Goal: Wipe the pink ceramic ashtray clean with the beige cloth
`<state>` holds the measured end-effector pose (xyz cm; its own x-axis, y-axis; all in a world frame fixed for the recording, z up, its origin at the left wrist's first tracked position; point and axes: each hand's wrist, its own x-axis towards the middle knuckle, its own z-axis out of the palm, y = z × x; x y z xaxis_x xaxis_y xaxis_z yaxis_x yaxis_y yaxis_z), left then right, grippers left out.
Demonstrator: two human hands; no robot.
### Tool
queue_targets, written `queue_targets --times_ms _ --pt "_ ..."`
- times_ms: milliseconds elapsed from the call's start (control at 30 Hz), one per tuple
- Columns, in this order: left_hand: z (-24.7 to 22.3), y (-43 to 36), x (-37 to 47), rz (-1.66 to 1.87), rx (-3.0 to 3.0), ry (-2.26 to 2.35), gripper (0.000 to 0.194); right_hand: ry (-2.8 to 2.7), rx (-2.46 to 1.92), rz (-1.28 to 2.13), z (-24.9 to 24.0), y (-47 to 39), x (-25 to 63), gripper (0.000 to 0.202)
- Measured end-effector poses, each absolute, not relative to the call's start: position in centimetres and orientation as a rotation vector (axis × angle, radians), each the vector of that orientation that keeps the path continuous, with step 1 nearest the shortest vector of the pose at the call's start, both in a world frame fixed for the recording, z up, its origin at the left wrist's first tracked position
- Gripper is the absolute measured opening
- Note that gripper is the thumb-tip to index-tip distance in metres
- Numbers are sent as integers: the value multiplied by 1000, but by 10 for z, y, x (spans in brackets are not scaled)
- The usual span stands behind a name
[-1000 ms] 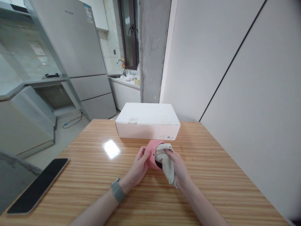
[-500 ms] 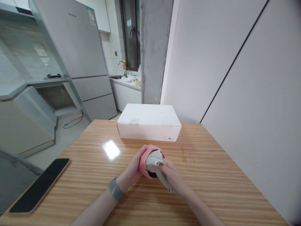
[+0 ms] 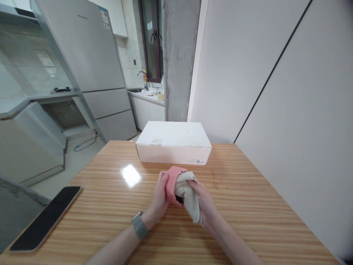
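Note:
My left hand (image 3: 160, 193) is wrapped round the left side of a pink container (image 3: 171, 185), which is tipped so that its dark opening faces right. A light grey cloth (image 3: 189, 195) lies partly in that opening and hangs out over the rim, down toward the table. The cloth is gripped by my right hand (image 3: 204, 201), with fingers on its upper right part. Both hands are above the wooden table, close together. How much cloth is inside the container is hidden.
Behind the hands a white box (image 3: 173, 154) sits on the wooden table (image 3: 110, 206). At the table's left edge lies a dark, flat phone-like device (image 3: 46, 218). A fridge (image 3: 82, 48) and a sink counter stand beyond, with a white wall at the right.
The pink container has turned, its opening now facing more to the right. More of the grey cloth shows outside it, bunched at my right hand.

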<state>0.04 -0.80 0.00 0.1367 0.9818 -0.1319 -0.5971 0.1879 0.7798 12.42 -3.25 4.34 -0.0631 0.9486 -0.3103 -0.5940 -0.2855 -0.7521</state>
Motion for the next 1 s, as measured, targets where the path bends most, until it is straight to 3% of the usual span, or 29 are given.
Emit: queue_targets --times_ms 167,333,600,800,1000 --pt "11 -9 2 1428 751 830 24 -422 -865 1672 37 -29 123 40" --pt "27 -12 -5 1256 764 599 41 -423 -830 1728 39 -29 125 31" --pt "31 -7 -19 1214 504 676 46 -291 -838 1908 55 -20 156 26" --pt "36 -5 -35 1002 317 484 55 -145 -864 1512 64 -2 183 25" --pt "41 -8 -32 1002 354 402 51 -90 -896 1474 57 2 183 25"
